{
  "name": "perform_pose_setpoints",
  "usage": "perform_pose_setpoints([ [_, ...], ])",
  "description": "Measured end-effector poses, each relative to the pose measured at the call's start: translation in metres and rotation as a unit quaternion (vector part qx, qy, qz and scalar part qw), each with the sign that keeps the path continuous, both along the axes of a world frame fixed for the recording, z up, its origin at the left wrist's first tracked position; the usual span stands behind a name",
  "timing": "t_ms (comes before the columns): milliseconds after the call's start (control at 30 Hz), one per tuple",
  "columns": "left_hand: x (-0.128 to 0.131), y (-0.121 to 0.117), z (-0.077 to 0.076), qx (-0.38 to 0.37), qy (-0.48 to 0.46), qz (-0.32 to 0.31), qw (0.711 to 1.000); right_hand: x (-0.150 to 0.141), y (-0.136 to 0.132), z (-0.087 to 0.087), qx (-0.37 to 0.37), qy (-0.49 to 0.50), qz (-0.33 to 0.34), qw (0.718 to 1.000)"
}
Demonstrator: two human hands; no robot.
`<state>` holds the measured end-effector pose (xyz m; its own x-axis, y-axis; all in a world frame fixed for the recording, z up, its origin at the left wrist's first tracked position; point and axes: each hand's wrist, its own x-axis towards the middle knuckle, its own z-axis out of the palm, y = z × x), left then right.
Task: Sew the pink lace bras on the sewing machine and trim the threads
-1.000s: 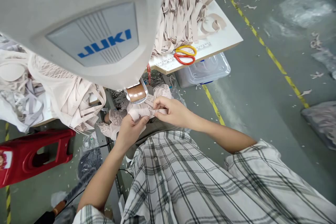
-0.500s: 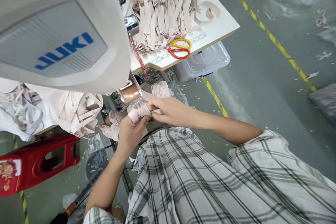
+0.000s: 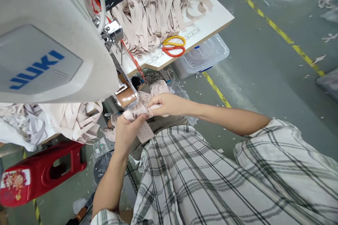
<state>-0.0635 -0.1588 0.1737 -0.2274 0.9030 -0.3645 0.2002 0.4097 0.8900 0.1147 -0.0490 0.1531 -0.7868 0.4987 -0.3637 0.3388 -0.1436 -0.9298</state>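
Note:
Between my two hands is a pale pink lace garment [image 3: 144, 100] with bands of smooth fabric, held above my lap. My left hand [image 3: 126, 129] is closed on a folded band, thumb on top, and a flat dotted end [image 3: 145, 132] hangs below the thumb. With thumb and fingers pinched, my right hand [image 3: 166, 104] grips the same garment just to the right. Lace folds spread behind the hands toward the sewing machine's narrow arm [image 3: 126, 96]. The fingertips under the fabric are hidden.
The sewing machine's head [image 3: 52, 42] fills the upper left. Pale straps [image 3: 150, 10] and yellow-and-red scissors [image 3: 174, 46] lie on the white table [image 3: 208, 8]. A clear plastic box [image 3: 206, 54] is beneath it. More fabric strips [image 3: 79, 116] lie left, above a red plastic stool [image 3: 44, 172].
The view has shifted, showing more of the control panel. The dotted band end now hangs out below my left hand. Both hands still hold the garment.

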Motion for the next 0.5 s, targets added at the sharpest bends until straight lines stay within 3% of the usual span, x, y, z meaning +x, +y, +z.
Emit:
perform_pose_setpoints([
  [100, 0.003, 0.002, -0.001, 0.01, -0.023, 0.029, 0.999, 0.0, -0.004, -0.002, -0.056, 0.021, -0.023, 0.998],
  [167, 0.007, 0.002, -0.001, 0.013, -0.03, 0.055, 0.998, 0.0, -0.006, -0.001, -0.05, 0.022, -0.038, 0.998],
  [333, 0.016, 0.001, 0.001, 0.024, -0.042, 0.102, 0.994, -0.001, -0.012, 0.008, 0.085, 0.019, -0.052, 0.995],
  [500, 0.019, -0.006, 0.005, 0.052, -0.071, 0.105, 0.991, -0.003, -0.013, 0.018, 0.235, 0.007, -0.033, 0.971],
])
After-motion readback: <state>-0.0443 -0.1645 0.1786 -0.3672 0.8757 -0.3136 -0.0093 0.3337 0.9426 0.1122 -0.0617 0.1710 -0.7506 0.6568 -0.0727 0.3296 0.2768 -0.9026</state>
